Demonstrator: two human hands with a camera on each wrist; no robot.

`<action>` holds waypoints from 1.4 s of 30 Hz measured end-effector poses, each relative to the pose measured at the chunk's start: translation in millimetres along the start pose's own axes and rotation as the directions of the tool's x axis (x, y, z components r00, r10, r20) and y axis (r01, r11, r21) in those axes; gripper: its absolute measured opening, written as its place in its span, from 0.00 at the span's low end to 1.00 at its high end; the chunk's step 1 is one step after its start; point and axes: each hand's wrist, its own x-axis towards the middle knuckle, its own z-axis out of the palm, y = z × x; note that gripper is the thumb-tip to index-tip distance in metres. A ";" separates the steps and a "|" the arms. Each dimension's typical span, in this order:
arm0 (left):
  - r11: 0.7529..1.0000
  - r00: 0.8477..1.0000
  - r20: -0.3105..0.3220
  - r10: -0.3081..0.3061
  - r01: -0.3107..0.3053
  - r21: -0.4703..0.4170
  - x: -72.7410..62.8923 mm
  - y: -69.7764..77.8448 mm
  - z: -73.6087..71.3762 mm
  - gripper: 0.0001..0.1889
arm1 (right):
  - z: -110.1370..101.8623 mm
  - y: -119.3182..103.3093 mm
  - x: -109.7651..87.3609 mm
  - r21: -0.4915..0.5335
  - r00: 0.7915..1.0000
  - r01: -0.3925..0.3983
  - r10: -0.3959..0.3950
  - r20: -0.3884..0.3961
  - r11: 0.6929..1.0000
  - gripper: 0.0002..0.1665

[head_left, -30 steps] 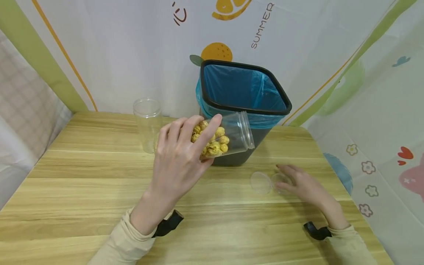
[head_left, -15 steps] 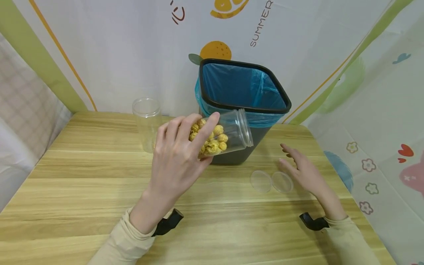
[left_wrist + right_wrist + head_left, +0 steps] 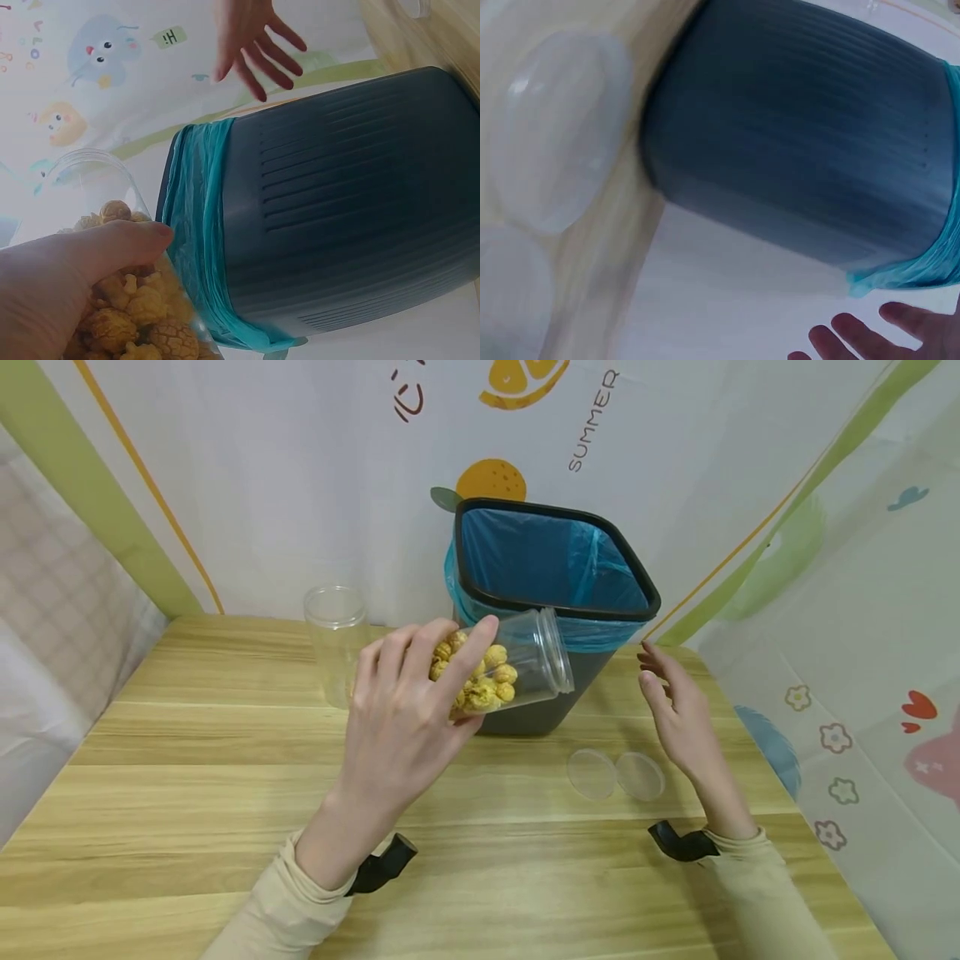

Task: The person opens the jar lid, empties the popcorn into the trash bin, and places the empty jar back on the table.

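Observation:
My left hand (image 3: pixel 405 718) grips a clear plastic jar (image 3: pixel 525 652) tilted on its side, its open mouth toward the right. Yellow popcorn (image 3: pixel 483 681) lies in the jar's lower part, also visible as round popcorn (image 3: pixel 142 315) in the left wrist view. Behind the jar stands a dark bin (image 3: pixel 525 710) with a blue liner (image 3: pixel 555 560). To the right of the bin, my right hand (image 3: pixel 678 718) is in the air with fingers extended, holding nothing. Two clear round lids, a left lid (image 3: pixel 591 774) and a right lid (image 3: pixel 640 776), lie side by side on the table.
A second clear jar (image 3: pixel 336 652) stands upright at the back left, partly behind my left hand. The wooden table (image 3: pixel 187 827) ends at a white printed curtain (image 3: pixel 285 485) behind, with another printed sheet (image 3: pixel 862 635) on the right.
My right hand has come up off the right lid and moved forward, toward the bin's right side. My left hand and the tilted jar have hardly moved.

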 end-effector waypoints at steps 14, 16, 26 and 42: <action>1.000 1.000 0.001 0.003 -0.003 0.017 2.4 -0.7 0.1 0.48 | 7.3 -40.1 17.2 0.278 0.981 -0.090 0.133 -0.139 0.956 0.32; 1.000 1.000 0.001 0.003 -0.003 0.019 2.3 -0.7 0.0 0.48 | 8.6 -45.7 20.9 0.358 0.974 -0.099 0.165 -0.157 0.928 0.32; 1.000 1.000 0.007 0.003 -0.003 0.023 0.8 0.6 1.3 0.48 | 17.8 -65.0 33.5 0.592 0.945 -0.054 0.232 -0.230 0.804 0.27; 0.999 1.000 -0.022 0.007 -0.006 0.043 -2.6 -1.4 3.7 0.48 | 29.8 -81.6 49.7 0.725 0.927 -0.026 0.289 -0.240 0.688 0.28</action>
